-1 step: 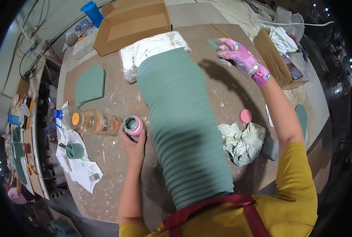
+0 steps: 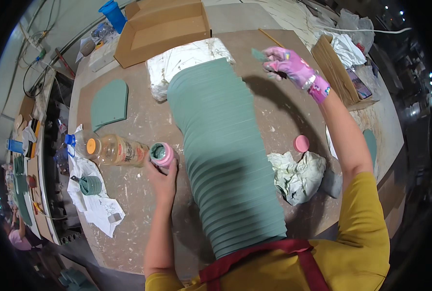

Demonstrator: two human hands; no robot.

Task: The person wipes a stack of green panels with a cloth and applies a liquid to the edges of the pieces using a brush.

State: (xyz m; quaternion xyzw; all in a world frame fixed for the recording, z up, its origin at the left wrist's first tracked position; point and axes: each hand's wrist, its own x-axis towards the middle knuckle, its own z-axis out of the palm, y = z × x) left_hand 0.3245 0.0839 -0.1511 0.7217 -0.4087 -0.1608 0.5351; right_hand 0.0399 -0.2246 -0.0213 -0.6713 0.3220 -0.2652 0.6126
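Note:
My left hand [image 2: 163, 180] is closed around a small pink jar [image 2: 167, 156] with dark green paint-like stuff inside, its mouth uncovered. My right hand [image 2: 288, 67], in a stained pink patterned glove, hangs above the table's far right. Its fingers pinch a small green sponge-like piece [image 2: 258, 55], slightly blurred. Between my arms a long fanned row of overlapping flat green pieces [image 2: 223, 145] reaches from my apron to a white wrapped block [image 2: 187, 59]. A pink lid [image 2: 301, 143] lies below my right forearm's left side, beside a crumpled whitish cloth [image 2: 301, 177].
A bottle with an orange cap [image 2: 119, 149] lies left of the jar, near a blue-capped bottle [image 2: 78, 144]. A green roll [image 2: 89, 185] rests on white paper [image 2: 99, 212]. One green piece [image 2: 110, 104] lies far left. Cardboard boxes [image 2: 165, 36] stand at the back and right.
My right hand has shifted slightly left, and the green piece in its fingers shows more. The pink jar in my left hand has tipped a little toward the left.

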